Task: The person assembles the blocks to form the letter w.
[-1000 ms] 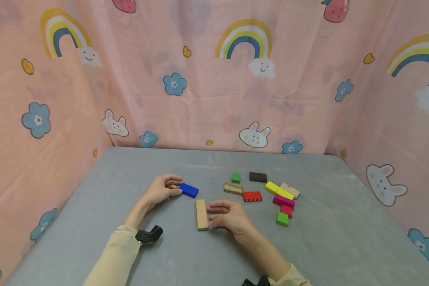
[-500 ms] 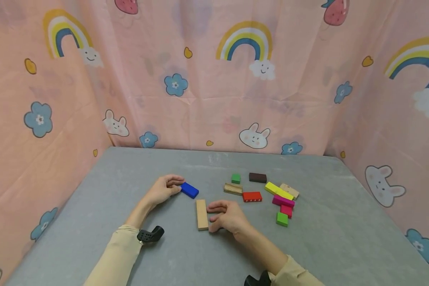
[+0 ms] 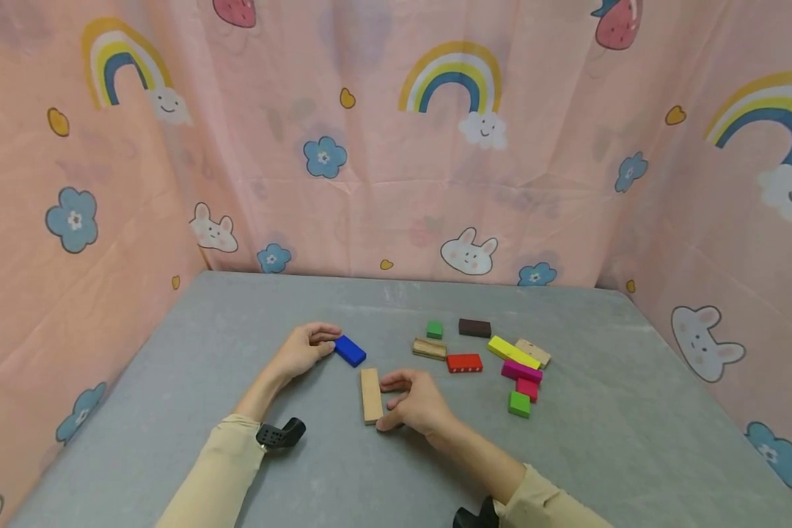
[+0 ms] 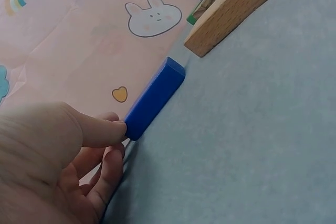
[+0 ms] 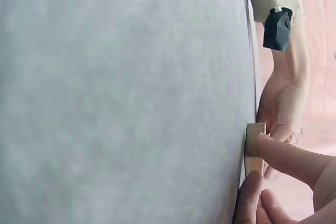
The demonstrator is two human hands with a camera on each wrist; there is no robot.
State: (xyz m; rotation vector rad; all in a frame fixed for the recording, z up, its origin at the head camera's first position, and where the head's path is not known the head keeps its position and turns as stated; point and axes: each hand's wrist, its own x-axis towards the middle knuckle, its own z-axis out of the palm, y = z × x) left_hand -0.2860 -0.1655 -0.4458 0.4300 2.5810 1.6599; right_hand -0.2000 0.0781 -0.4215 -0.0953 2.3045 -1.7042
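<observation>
1. The left hand (image 3: pixel 298 350) rests on the grey worktop (image 3: pixel 191 367), fingers curled, thumb tip pressing the near end of the blue block (image 3: pixel 350 350); whether the other fingers pinch the block, I cannot tell.
2. The plain wooden block (image 3: pixel 370 394) lies flat just right of the blue one, apart from it; the right hand (image 3: pixel 416 402) has its forefinger and thumb curled against the block's long side; a steady, level push or pinch would likely keep it from twisting.
3. Further right lie loose coloured blocks: a red block (image 3: pixel 465 363), a yellow block (image 3: pixel 513 352), a green block (image 3: pixel 518 404).
</observation>
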